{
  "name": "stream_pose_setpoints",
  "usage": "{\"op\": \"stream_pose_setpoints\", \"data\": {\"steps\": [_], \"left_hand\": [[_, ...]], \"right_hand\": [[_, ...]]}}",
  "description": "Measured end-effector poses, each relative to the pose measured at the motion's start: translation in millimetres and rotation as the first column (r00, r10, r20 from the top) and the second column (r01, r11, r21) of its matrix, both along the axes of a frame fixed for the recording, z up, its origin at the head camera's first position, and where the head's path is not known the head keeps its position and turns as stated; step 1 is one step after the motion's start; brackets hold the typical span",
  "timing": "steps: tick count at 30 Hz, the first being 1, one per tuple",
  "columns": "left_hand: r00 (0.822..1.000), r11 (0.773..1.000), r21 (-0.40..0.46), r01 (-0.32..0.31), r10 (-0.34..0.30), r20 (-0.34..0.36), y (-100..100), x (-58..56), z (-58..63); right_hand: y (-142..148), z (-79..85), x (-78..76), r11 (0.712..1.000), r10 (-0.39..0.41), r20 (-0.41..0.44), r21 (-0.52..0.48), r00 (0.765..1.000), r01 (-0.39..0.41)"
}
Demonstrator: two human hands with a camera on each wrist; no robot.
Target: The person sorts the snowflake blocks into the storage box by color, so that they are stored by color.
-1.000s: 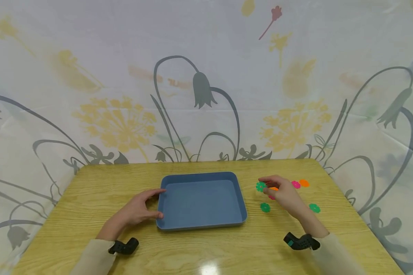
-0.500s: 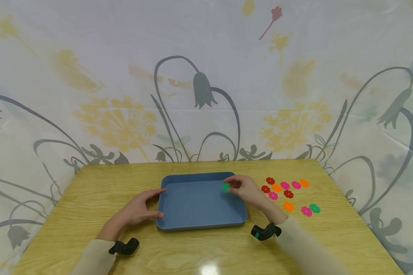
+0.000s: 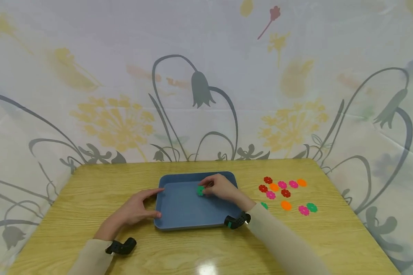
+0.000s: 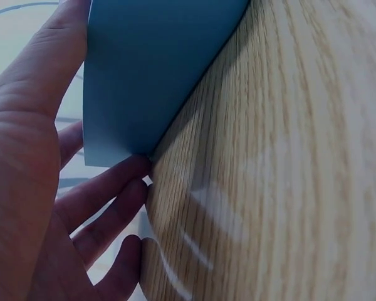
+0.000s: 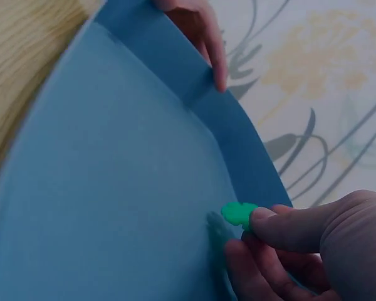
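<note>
A blue-grey tray (image 3: 184,214) lies on the wooden table. My right hand (image 3: 221,188) is above its inside, pinching a green flower-shaped disc (image 3: 200,190) between thumb and fingers. In the right wrist view, the green disc (image 5: 238,214) sticks out past the thumb tip, over the tray floor. At the tray's left side, my left hand (image 3: 135,208) has thumb and index finger spread, their tips on the rim. The left wrist view shows the other left fingers (image 4: 106,200) lower down, outside the tray wall (image 4: 144,81); one touches its bottom corner.
Right of the tray, several flower-shaped discs lie flat: a red disc (image 3: 286,193), an orange disc (image 3: 286,205), a pink disc (image 3: 304,210) and a green disc (image 3: 311,207) among them. My right sleeve partly hides another green disc (image 3: 264,206). A flower-patterned cloth (image 3: 179,130) hangs behind the table.
My right hand has moved left from the loose discs, over the tray's right rim to above its middle, still pinching the green disc. My left hand stays at the tray's left side.
</note>
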State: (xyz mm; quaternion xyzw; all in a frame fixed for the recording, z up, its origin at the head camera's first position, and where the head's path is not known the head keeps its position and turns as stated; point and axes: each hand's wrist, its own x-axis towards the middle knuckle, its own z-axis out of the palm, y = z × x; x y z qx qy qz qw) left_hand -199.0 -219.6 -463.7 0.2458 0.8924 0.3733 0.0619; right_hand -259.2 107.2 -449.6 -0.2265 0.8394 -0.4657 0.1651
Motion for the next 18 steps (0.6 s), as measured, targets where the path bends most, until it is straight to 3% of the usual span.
{"op": "stream_pose_setpoints", "data": {"steps": [3,18], "left_hand": [[1.000,1.000,-0.007,-0.003,0.003,0.002,0,-0.9,-1.0],[1.000,1.000,0.013,-0.001,0.000,0.021,1,0.0,2.1]], "right_hand": [[-9,-3.1,-4.9,1.000,0.001,0.029,-0.016,1.000,-0.001],[-52,-12.4,-10.9,0.998,-0.053,-0.030,-0.029,0.998,0.053]]}}
